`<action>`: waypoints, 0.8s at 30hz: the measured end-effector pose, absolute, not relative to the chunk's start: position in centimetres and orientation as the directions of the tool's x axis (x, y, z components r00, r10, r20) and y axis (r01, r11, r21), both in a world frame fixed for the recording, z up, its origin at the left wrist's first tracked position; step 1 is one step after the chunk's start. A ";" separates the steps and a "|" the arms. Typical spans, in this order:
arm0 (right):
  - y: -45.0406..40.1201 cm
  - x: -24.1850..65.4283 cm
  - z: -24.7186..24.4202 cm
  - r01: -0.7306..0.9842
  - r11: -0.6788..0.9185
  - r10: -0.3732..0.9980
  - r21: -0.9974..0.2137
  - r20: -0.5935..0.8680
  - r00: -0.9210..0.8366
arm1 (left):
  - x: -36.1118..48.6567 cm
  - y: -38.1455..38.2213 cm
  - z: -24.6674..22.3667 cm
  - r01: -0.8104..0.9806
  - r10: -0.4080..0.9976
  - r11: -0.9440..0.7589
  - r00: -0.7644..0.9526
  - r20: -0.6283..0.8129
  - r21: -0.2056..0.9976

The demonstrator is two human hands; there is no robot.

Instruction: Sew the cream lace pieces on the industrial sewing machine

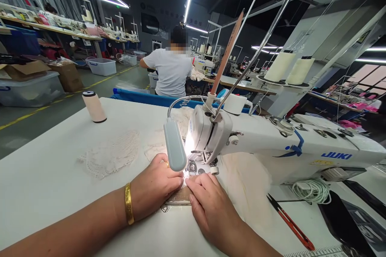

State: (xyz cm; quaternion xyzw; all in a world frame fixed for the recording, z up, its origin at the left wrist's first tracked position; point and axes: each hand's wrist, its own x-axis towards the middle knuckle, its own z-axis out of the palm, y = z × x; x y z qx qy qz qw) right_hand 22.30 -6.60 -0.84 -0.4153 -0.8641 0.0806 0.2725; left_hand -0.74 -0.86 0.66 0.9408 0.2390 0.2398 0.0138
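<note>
My left hand (158, 180), with a gold bangle at its wrist, lies just left of the sewing machine's needle area (193, 164). Its fingers are curled, thumb and forefinger pressed together. From the right, my right hand (212, 200) meets it, fingers closed and fingertips close to the left ones. Glare and the fingers hide what is pinched there. Below the fingertips shows a brownish plate or piece of material (179, 197). The white sewing machine (250, 132) stands over the hands, its grey lamp (175, 144) lit. Pale sheer cloth (247, 184) lies right of the needle.
A lace piece (111, 154) and a beige thread spool (94, 106) lie on the left of the white table (60, 176). Red thread snips (291, 223), a coiled pale cord (312, 190) and a black phone-like object (343, 225) lie right. A person in white (171, 70) sits ahead.
</note>
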 end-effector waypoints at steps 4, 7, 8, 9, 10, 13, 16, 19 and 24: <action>-6.5 22.3 -0.6 0.692 0.618 0.782 -0.372 0.382 -0.493 | -0.5 -0.4 -0.2 0.456 0.461 -0.880 0.752 0.472 0.133; -6.4 22.3 -0.5 0.706 0.612 0.786 -0.356 0.375 -0.492 | -0.5 -0.2 -0.9 0.451 0.451 -0.884 0.753 0.479 0.123; -6.4 22.3 -0.4 0.708 0.615 0.783 -0.347 0.375 -0.497 | -0.5 -0.1 -1.1 0.446 0.445 -0.887 0.754 0.484 0.121; -6.4 22.2 -0.4 0.709 0.620 0.779 -0.337 0.378 -0.501 | -0.5 -0.1 -1.3 0.442 0.441 -0.889 0.752 0.490 0.121; -6.4 22.2 -0.3 0.710 0.623 0.775 -0.328 0.382 -0.504 | -0.5 0.0 -1.5 0.440 0.439 -0.890 0.749 0.496 0.122; -6.3 22.1 -0.2 0.717 0.623 0.772 -0.311 0.391 -0.501 | -0.5 0.2 -1.7 0.455 0.456 -0.881 0.739 0.496 0.132; -6.2 22.3 -0.2 0.715 0.623 0.772 -0.318 0.399 -0.495 | -0.5 0.3 -1.2 0.477 0.480 -0.868 0.731 0.485 0.139; -6.2 22.6 -0.3 0.700 0.630 0.764 -0.335 0.430 -0.481 | -0.4 0.4 0.0 0.485 0.492 -0.863 0.741 0.457 0.141; -5.8 23.0 -0.3 0.721 0.596 0.781 -0.355 0.465 -0.417 | -0.2 0.7 1.2 0.514 0.530 -0.843 0.742 0.411 0.159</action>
